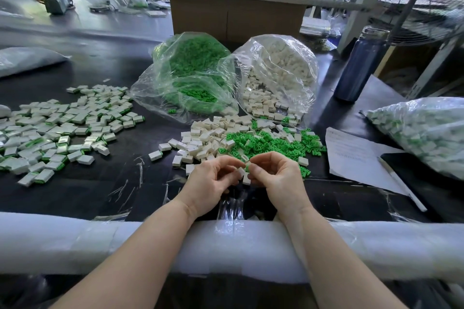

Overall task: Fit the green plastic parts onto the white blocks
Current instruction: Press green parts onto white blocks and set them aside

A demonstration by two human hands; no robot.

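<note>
My left hand (213,178) pinches a white block (240,172) at the table's near middle. My right hand (276,175) pinches a small green part (247,167) right against that block. Just beyond my fingers lie a loose heap of white blocks (208,138) and a heap of green parts (266,143). One more white block (246,180) lies under my right fingers. A wide spread of blocks with green parts fitted (57,128) covers the table at the left.
An open clear bag of green parts (190,73) and an open bag of white blocks (278,73) lie behind the heaps. A dark bottle (359,65), a paper sheet (351,155) with a pen (401,183) and a filled bag (426,133) are at the right. White foam padding (100,241) lines the near edge.
</note>
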